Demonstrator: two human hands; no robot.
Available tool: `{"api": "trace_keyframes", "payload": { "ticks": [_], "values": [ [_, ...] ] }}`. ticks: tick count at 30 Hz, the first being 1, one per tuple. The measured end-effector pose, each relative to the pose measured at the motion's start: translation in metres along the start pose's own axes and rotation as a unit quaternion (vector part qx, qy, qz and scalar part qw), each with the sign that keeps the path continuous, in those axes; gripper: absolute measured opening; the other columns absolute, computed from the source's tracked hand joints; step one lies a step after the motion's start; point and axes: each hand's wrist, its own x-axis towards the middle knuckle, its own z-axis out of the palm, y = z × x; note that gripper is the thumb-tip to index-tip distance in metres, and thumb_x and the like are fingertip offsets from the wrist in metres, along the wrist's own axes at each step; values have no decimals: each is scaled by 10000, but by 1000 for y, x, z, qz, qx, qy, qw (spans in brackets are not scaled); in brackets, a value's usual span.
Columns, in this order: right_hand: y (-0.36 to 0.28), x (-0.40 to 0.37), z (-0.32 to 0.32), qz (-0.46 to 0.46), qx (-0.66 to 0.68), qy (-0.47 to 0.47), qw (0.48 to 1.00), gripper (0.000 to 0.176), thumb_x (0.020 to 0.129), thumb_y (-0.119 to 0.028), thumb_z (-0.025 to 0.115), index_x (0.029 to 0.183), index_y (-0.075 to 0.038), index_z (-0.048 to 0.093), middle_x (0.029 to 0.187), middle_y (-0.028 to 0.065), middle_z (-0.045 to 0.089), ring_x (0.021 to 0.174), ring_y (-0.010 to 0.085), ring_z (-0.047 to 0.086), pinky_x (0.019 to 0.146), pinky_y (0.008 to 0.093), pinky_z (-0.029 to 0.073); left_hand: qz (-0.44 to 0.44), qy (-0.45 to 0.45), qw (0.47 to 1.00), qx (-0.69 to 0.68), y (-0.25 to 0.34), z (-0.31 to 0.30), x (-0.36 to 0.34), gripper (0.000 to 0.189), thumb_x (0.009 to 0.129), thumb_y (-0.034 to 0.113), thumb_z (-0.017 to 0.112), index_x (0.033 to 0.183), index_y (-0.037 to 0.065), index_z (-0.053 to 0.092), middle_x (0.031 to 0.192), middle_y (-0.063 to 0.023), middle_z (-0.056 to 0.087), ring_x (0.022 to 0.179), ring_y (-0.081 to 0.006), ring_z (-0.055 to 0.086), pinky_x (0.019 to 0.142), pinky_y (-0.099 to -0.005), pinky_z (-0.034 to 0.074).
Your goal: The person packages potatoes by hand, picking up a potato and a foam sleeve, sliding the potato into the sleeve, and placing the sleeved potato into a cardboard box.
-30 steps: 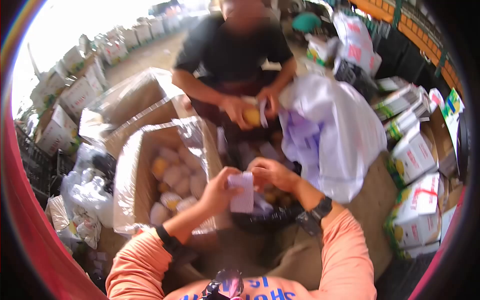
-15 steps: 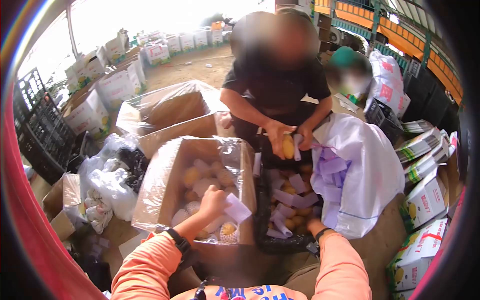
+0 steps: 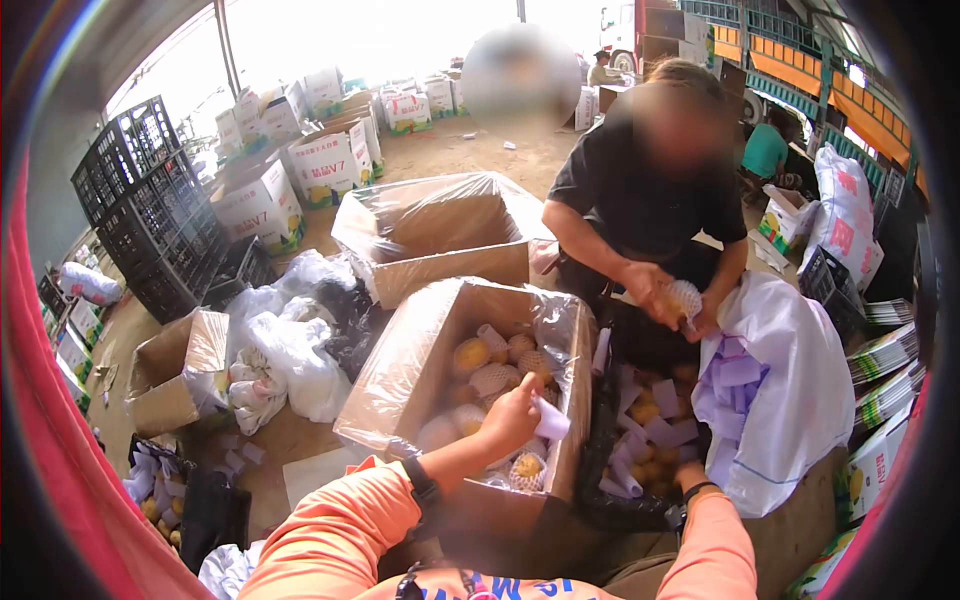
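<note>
Over open carton (image 3: 400, 385), left hand (image 3: 512, 415) pinching lilac sleeve (image 3: 553, 420), long axis slanting down-right; right hand (image 3: 689, 476): cannot tell grip.

Lilac sleeve (image 3: 552, 419), tilted, yellow fruit (image 3: 656, 473), crated

The left hand (image 3: 512, 418) is forward, fingers (image 3: 530, 390) curled, forearm (image 3: 458, 464) angled inward. The right hand (image 3: 689, 474) points downward, fingertips hidden.

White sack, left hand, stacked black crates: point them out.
White sack (image 3: 788, 405): head view, its front side.
Left hand (image 3: 511, 416): head view, back of hand.
Stacked black crates (image 3: 150, 208): head view, slatted side.
</note>
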Motion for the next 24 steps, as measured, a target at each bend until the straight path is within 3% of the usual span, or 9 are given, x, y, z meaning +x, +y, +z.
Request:
{"api": "trace_keyframes", "payload": {
  "ticks": [3, 7, 9, 11, 13, 16, 18, 20, 24],
  "values": [
    [-11, -13, 0, 29, -9, -22, 999, 499, 694, -383, 665, 1090, -82, 626, 1100, 135, 621, 1007, 314, 596, 855, 406, 471, -41, -6, 996, -83, 2, 0, 2, 472, 728, -27, 485, 1180, 106, 503, 987, -185, 608, 921, -320, 599, 811, -372, 464],
    [40, -26, 38, 71, -31, -22, 997, 517, 686, -398, 671, 1093, -83, 624, 1103, 139, 619, 1009, 313, 595, 858, 406, 469, 65, 28, 996, -55, -19, 17, 20, 428, 720, 24, 540, 1144, 86, 559, 1148, -182, 535, 1092, -314, 511, 940, -338, 399],
    [31, -34, 9, 124, 77, 147, 978, 625, 583, -418, 754, 1089, -82, 604, 1083, 172, 616, 1008, 329, 589, 868, 405, 460, 36, 19, 995, -90, -3, 14, 12, 485, 734, 86, 621, 1206, 95, 509, 1200, -194, 496, 1140, -316, 476, 963, -343, 382],
    [-15, -112, -76, 8, 201, 243, 949, 722, 486, -289, 832, 1106, -69, 533, 1072, 176, 605, 1012, 326, 576, 854, 384, 464, 74, 2, 989, -131, 4, 14, 7, 603, 732, 171, 701, 1273, 114, 442, 1230, -200, 466, 1171, -320, 449, 985, -353, 366],
    [-50, -152, -130, -112, 405, 270, 866, 665, 565, -241, 809, 1141, -61, 532, 1061, 130, 603, 998, 246, 580, 886, 332, 449, 78, -83, 957, -267, 6, 23, 12, 782, 710, 176, 775, 1354, 93, 340, 1297, -136, 414, 1229, -245, 391, 1009, -340, 351],
    [-106, -174, -162, -309, 640, 216, 670, 571, 706, -152, 736, 1208, -39, 486, 1136, 60, 546, 1064, 164, 515, 928, 311, 413, 5, -255, 839, -480, 33, 21, 4, 876, 724, 60, 756, 1409, 84, 212, 1293, -111, 412, 1207, -209, 406, 976, -321, 391],
    [-123, -178, -171, -345, 646, 210, 648, 601, 761, -269, 730, 1243, -51, 444, 1135, 62, 539, 1024, 151, 540, 841, 286, 467, 18, -203, 828, -522, 44, 17, -2, 749, 717, 81, 754, 1321, 89, 311, 1167, -80, 484, 1116, -208, 492, 881, -348, 467],
    [-123, -180, -174, -333, 780, 140, 510, 598, 851, -403, 606, 1268, -51, 361, 1094, 79, 563, 907, 168, 599, 649, 295, 523, 7, -195, 822, -534, 49, 1, -2, 647, 742, 189, 743, 1251, 73, 360, 1140, -87, 503, 1037, -200, 546, 783, -320, 517],
    [-138, -159, -162, -262, 754, 164, 580, 497, 917, -318, 514, 1271, -8, 354, 1187, 119, 531, 948, 197, 597, 775, 318, 511, -34, -276, 739, -614, 32, -17, 0, 465, 829, 242, 607, 1239, 95, 441, 1079, -57, 561, 821, -117, 544, 533, -206, 409]
  ]
}}
